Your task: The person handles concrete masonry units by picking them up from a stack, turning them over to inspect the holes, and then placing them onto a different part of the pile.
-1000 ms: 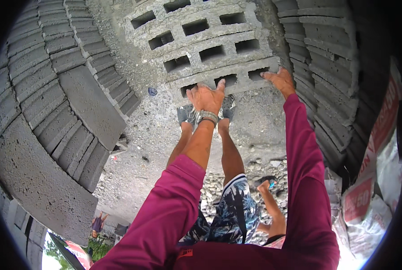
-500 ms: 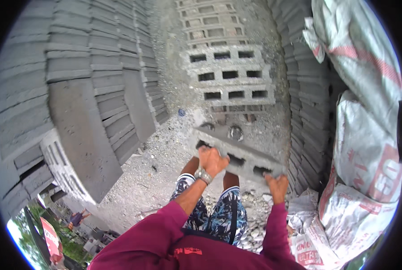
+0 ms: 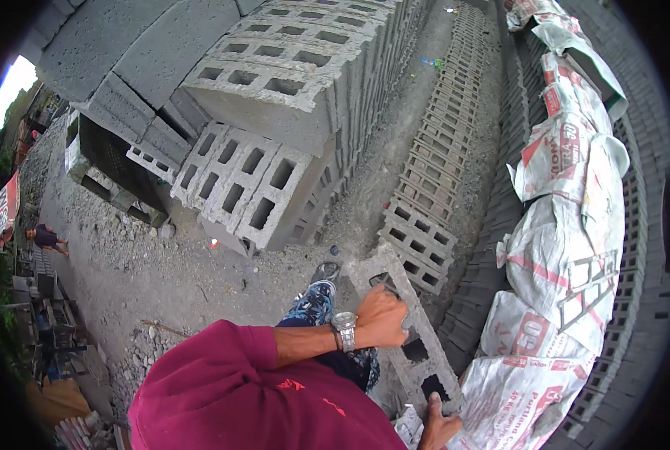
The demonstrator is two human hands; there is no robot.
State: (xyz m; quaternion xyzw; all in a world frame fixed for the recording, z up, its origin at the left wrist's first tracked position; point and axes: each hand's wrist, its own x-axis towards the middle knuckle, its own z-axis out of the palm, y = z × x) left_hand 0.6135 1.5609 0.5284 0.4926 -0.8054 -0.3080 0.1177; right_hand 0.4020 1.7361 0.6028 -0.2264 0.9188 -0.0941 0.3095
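A grey concrete hollow block (image 3: 419,330) is held up in front of my body, slanting from upper left to lower right with its hollows facing me. My left hand (image 3: 380,316), with a watch on the wrist, grips its upper end, fingers hooked into a hollow. At the lower end my right hand (image 3: 438,429) is closed on the block, the thumb by the last hollow. Beyond it, a short row of hollow blocks (image 3: 417,238) lies on the ground, leading into a long line of more blocks (image 3: 455,124).
Tall stacks of hollow blocks (image 3: 275,135) stand at left, another wall of blocks (image 3: 492,247) along the right. White and red cement sacks (image 3: 552,247) are piled on the right. Gravel ground (image 3: 200,292) spreads to the left, where a person (image 3: 47,238) is far off.
My view has turned left and my body has moved. The block, still in both hands, has swung from nearly level to steeply slanted, its right end now lower and closer to me.
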